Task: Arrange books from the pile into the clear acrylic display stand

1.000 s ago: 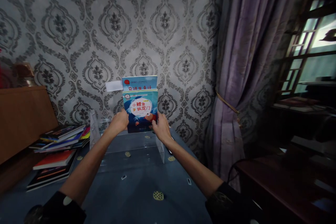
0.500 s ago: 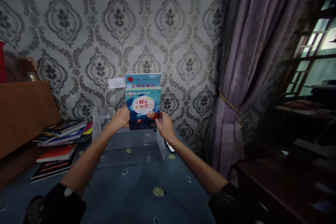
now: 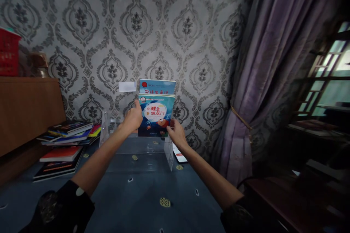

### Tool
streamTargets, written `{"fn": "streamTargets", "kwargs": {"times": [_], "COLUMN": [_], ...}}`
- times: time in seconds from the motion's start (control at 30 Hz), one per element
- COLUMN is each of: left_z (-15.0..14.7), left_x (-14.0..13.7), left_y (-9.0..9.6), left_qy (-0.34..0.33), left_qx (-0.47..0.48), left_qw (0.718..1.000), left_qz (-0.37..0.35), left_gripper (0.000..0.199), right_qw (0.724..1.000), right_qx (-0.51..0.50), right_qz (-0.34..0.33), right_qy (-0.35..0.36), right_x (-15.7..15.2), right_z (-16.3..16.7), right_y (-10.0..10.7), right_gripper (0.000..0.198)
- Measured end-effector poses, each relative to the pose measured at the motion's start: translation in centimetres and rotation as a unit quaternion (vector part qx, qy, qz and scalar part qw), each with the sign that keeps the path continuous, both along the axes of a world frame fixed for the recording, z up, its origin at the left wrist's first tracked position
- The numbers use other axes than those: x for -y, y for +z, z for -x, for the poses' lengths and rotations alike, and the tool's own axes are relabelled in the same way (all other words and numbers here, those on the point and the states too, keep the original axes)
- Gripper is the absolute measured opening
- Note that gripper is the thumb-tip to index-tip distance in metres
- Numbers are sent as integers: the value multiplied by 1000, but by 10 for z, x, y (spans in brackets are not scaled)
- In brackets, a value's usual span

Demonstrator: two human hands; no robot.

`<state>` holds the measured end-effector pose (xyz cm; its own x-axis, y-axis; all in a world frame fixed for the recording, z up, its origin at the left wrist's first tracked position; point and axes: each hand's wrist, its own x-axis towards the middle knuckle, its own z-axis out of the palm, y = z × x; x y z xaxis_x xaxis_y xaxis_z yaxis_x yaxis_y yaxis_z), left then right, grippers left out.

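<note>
Upright in front of me is a blue picture book (image 3: 155, 128) with a red fish and a white title oval. A lighter blue book (image 3: 158, 86) shows above its top edge from behind. My left hand (image 3: 133, 119) is closed at the front book's left edge, thumb up, its other fingers partly hidden. The right hand (image 3: 177, 134) grips the lower right edge, thumb on the cover. Both books are over a clear plastic rack (image 3: 168, 153), whose side panels stand on the dark table cover (image 3: 142, 196); whether they touch its base I cannot tell.
Several books (image 3: 65, 131) lie in a loose pile at the left, beside a wooden cabinet (image 3: 30, 105) bearing a red basket (image 3: 9, 52). A phone-like white screen (image 3: 179, 154) lies behind the rack's right panel. A purple curtain (image 3: 246, 91) hangs at the right.
The view has shifted, so the books and both hands appear slightly farther right. My left hand has moved up a little along the book's edge, its thumb now raised.
</note>
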<state>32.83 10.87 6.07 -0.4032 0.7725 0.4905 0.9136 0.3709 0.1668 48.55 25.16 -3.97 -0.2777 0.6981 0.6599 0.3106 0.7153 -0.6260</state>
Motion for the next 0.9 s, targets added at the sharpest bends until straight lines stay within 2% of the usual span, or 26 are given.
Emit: {"fn": "streamTargets", "kwargs": {"times": [0.43,0.67,0.8,0.9], "left_z": [10,12,15,16], "left_x": [-3,-3,-5,-6], "left_y": [1,1,-2,-2], "left_qy": [-25,-14,-14,-14], "left_qx": [-2,3,-4,-12], "left_qw": [1000,1000,1000,1000], "left_qz": [-3,2,4,1], "left_gripper": [50,49,48,54], "right_qw": [1000,1000,1000,1000], "right_qx": [9,15,8,1], "right_qz": [16,25,17,-9], "right_qy": [6,9,-9,-16], "right_x": [-4,-3,-1,-3], "right_z": [-1,-2,-2,1], "right_y": [1,7,17,33], "right_gripper": [32,31,43,56]}}
